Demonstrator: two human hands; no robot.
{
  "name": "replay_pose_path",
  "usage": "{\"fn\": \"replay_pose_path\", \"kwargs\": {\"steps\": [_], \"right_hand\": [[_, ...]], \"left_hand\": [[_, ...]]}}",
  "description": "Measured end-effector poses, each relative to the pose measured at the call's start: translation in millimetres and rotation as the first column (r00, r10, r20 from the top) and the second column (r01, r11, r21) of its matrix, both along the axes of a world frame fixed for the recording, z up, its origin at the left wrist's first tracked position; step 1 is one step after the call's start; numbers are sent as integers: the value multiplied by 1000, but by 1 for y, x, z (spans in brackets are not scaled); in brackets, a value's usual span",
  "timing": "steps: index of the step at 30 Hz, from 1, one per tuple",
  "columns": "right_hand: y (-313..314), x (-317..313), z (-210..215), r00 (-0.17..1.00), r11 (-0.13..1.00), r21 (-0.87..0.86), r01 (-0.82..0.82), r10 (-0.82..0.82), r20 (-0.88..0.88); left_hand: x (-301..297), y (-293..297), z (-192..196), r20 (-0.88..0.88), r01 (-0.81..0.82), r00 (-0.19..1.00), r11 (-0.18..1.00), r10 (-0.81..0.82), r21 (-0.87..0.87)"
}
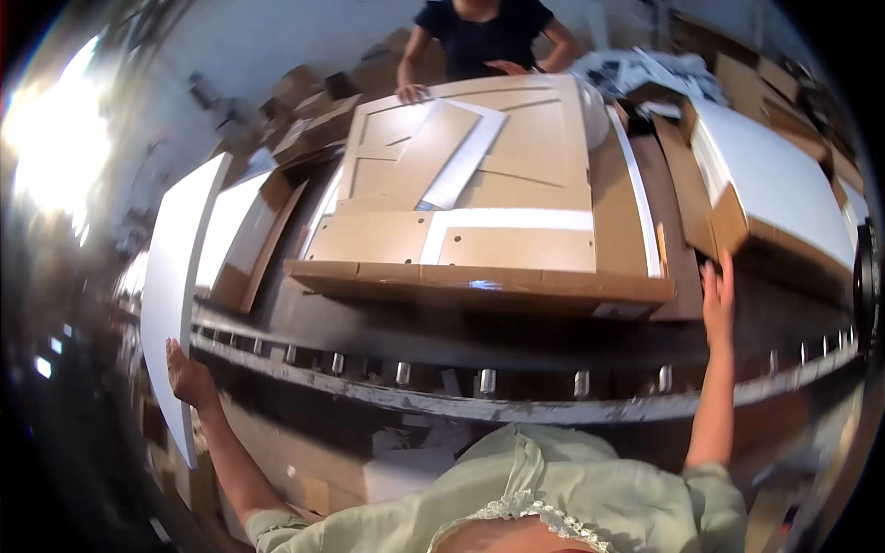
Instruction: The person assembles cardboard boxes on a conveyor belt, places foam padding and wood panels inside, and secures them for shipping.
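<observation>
At the left, my left hand (188, 375) grips the edge of a long white panel (175, 267) that stands nearly upright beside the conveyor. My right hand (718, 293) is stretched out at the right with its fingers extended. Its fingertips are close to the corner of a cardboard box with a white top (774, 175); whether they touch it I cannot tell. Between my hands lies an open, shallow cardboard carton (479, 279) filled with beige panels (525, 244). A loose beige board with a white strip (452, 157) rests at a slant on top of them.
Below the carton runs a roller conveyor with a worn metal rail (442, 402). Across from me a co-worker in a dark shirt (479, 41) rests a hand on the carton's far side. Another white-topped box (235, 230) sits at the left. Heaped cardboard (304, 120) lies behind.
</observation>
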State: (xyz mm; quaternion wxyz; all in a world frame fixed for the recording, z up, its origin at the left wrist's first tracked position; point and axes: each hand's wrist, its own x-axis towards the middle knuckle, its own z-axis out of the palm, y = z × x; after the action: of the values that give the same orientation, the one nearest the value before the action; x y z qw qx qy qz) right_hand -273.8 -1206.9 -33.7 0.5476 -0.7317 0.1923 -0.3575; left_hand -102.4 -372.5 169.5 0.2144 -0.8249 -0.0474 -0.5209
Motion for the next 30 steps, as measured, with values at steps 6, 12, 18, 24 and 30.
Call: {"fn": "replay_pose_path", "kwargs": {"steps": [6, 12, 18, 24, 30], "right_hand": [[139, 45, 163, 985, 987, -98, -131, 140, 101], [192, 29, 175, 951, 954, -183, -236, 189, -245], [192, 5, 157, 845, 985, -143, -102, 10, -535], [175, 7, 142, 855, 994, -29, -103, 73, -514], [129, 46, 90, 836, 963, -69, -260, 189, -515]], "left_hand": [[170, 53, -8, -159, -6, 987, 1000, 1, -30], [277, 114, -79, -217, 16, 976, 997, 0, 75], [308, 81, -134, -796, -359, 577, 932, 184, -45], [346, 107, -163, -756, -144, 621, 918, -207, -370], [329, -43, -150, -352, 482, 497, 590, -793, -647]]}}
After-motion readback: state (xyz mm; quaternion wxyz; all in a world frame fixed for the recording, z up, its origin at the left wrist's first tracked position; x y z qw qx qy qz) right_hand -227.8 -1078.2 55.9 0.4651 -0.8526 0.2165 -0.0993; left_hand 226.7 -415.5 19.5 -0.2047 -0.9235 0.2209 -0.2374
